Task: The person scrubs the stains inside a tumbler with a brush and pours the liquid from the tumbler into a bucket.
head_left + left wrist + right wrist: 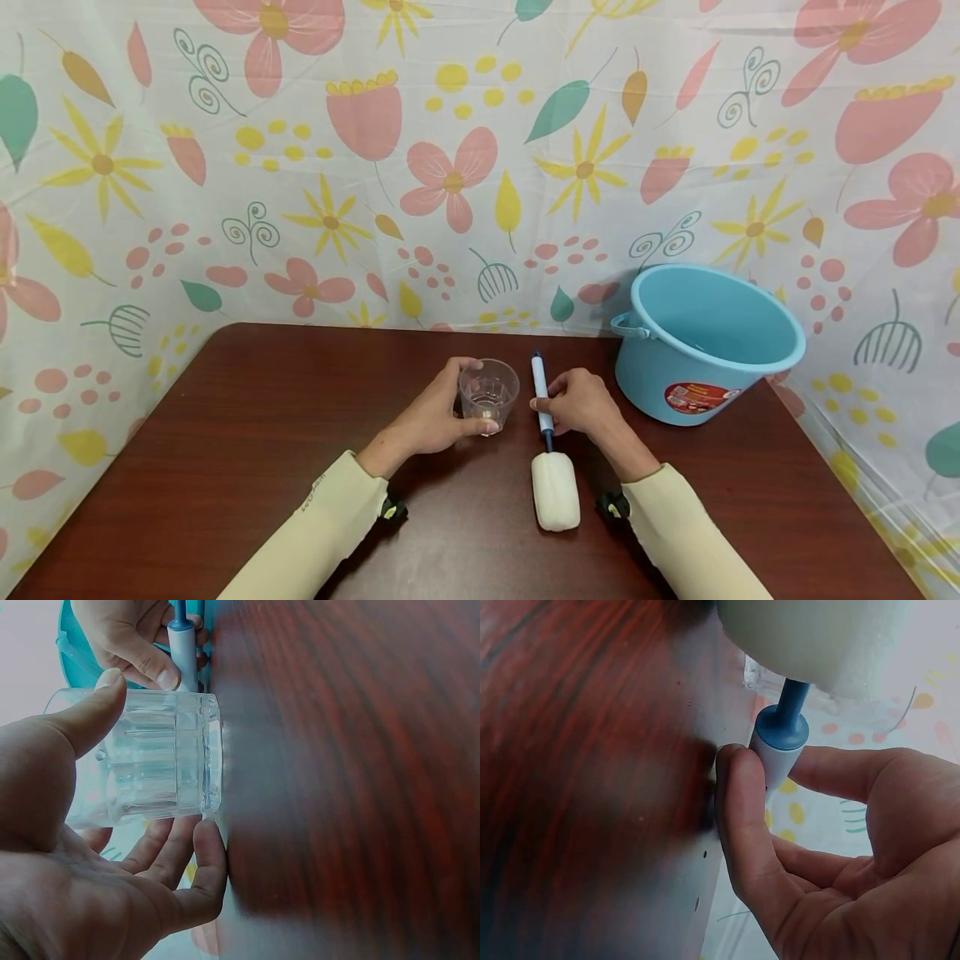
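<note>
A clear plastic cup (pixel 489 396) stands upright on the table, and my left hand (pixel 435 408) holds it with the thumb on the near side and fingers on the far side. The left wrist view shows the cup's ribbed wall (pixel 150 761) between thumb and fingers. To its right lies a sponge cup brush (pixel 555 492), its white head toward me and its white-and-blue handle pointing away. My right hand (pixel 585 404) pinches that handle between thumb and fingers. In the right wrist view the blue collar (pixel 781 727) sits just above the fingers; the sponge head is partly cut off.
A light blue bucket (pixel 697 333) with a red label stands at the back right of the brown table (pixel 247 450), close to my right hand. Behind the table's far edge hangs a flower-patterned cloth (pixel 450 250).
</note>
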`<state>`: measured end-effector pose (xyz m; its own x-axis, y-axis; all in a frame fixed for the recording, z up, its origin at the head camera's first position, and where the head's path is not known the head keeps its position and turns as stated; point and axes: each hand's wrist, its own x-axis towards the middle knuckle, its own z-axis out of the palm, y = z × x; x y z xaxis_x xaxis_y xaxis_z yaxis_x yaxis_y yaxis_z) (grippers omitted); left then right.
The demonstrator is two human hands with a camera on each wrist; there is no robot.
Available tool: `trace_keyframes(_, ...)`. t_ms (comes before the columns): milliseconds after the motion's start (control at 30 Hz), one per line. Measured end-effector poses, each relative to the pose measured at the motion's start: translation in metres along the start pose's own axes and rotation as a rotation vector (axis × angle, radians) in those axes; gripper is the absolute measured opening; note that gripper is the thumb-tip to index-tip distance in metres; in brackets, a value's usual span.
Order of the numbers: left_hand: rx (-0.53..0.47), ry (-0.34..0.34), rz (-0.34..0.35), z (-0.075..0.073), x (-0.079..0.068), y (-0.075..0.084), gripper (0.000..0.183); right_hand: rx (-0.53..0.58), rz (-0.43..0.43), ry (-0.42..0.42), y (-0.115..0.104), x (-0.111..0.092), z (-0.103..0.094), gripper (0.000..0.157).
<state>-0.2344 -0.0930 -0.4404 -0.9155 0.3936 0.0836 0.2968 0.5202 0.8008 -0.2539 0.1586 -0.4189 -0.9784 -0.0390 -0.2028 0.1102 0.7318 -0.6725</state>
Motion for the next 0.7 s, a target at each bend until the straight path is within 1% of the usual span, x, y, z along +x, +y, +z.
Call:
trace_keyframes(167, 0.008, 0.0, 0.0, -0.0003, 0.0, 0.0003, 0.089, -0.006, -0.007, -0.003, 0.0003, 0.0002, 0.0, 0.039)
trace_keyframes(500, 0.02, 0.008, 0.005, 0.0004, 0.0004, -0.0002, 0.089, 0.003, 0.012, -0.036, -0.0008, -0.0021, -0.003, 0.038)
trace_keyframes(700, 0.016, 0.008, 0.004, -0.0003, 0.0003, 0.0005, 0.088, -0.022, 0.013, -0.037, -0.0015, -0.0026, -0.0052, 0.039)
